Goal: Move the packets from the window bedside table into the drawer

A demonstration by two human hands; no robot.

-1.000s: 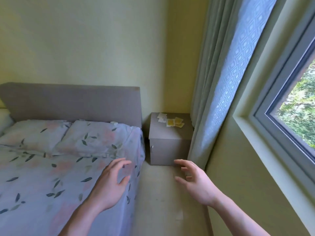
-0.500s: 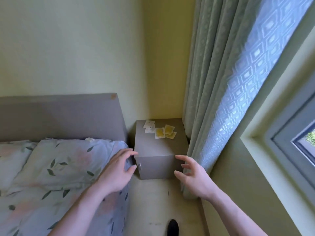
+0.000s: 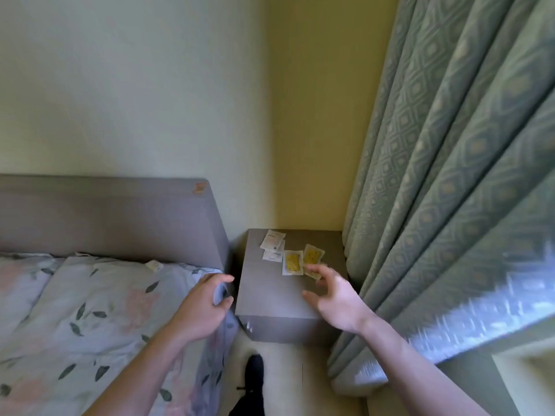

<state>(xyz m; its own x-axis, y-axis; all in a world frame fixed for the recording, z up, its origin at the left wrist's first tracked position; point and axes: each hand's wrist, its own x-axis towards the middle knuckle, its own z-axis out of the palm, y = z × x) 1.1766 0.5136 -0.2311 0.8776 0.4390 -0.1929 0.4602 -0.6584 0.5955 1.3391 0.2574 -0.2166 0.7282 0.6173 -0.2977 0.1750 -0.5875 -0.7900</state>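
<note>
A grey bedside table (image 3: pixel 270 298) stands in the corner between the bed and the curtain. On its far top lie several packets: white ones (image 3: pixel 272 240) at the back and yellow ones (image 3: pixel 292 262) in front of them. My right hand (image 3: pixel 333 295) hovers over the table top with fingers spread, its fingertips just short of the yellow packets and holding nothing. My left hand (image 3: pixel 201 307) hangs over the bed's edge left of the table, fingers loosely curved and empty. A small knob (image 3: pixel 248 326) shows on the table's front face.
The bed with a leaf-patterned cover (image 3: pixel 90 319) and grey headboard (image 3: pixel 120 214) fills the left. A green patterned curtain (image 3: pixel 450 175) hangs close against the table's right side. My dark shoe (image 3: pixel 253 370) stands on the narrow floor strip in front of the table.
I have stepped closer to the bedside table. My right hand rose from in front of it to over its top, near the yellow packets. My left hand stays beside the bed.
</note>
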